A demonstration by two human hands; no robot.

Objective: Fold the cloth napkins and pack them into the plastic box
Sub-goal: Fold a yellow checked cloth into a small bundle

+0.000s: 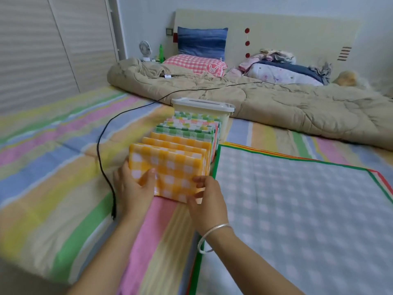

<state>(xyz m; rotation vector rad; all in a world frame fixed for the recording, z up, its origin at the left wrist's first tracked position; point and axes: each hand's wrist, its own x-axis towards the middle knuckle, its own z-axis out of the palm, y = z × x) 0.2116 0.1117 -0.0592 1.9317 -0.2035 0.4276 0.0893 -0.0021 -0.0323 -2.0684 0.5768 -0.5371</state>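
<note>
From the head view, a row of folded napkins (187, 135) is seen standing on edge on the striped bed (53, 167), running away from the person toward the plastic box (225, 121), which is set at the far end of the row with its lid (202, 102) on top. Whether the farthest napkins lie inside the box cannot be told. The nearest piece, an orange-checked napkin (170, 167), is held upright between both hands. Its left edge is gripped by the left hand (134, 188), the thumb laid across the front face and the fingers hidden behind. Its lower right corner is pinched by the curled fingers of the right hand (207, 196), on whose wrist a silver bracelet (214, 231) is worn. Just beside the row, to the right, a large pale checked napkin (297, 209) with a green and red border is spread flat on the bed. A black cable (100, 154) is trailed across the bed to the left of the row. Behind the box, a beige quilt (276, 107) is heaped, with a pink checked pillow (191, 62) beyond it.
</note>
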